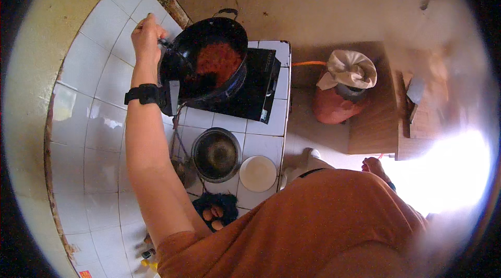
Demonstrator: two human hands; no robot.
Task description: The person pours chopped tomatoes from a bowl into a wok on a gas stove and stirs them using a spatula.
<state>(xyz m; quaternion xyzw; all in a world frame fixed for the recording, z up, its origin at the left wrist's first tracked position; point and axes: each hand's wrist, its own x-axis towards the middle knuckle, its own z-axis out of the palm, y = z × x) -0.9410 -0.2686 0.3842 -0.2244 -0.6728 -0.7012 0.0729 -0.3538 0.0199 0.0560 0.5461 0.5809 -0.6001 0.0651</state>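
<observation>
My left hand (148,37) is closed around the handle of a dark cooking utensil (178,53), which slants down into a black wok (229,29). Reddish food (219,58) covers part of the wok's bottom, and the utensil's lower end is hard to make out in the dark. Under the wok is a black cooktop (256,98) on the white-tiled counter. A black band circles my left wrist. Low beside my body, at the right, hangs my right hand (373,166) with its fingers curled; whether it holds anything is too small to see.
A dark metal pot (217,154) and a pale round bowl or lid (258,173) stand on the counter near me. Eggs (213,215) lie in a dark bag. Off the counter's right edge sits a reddish jar (336,103) topped with cloth, beside a wooden cabinet (373,121).
</observation>
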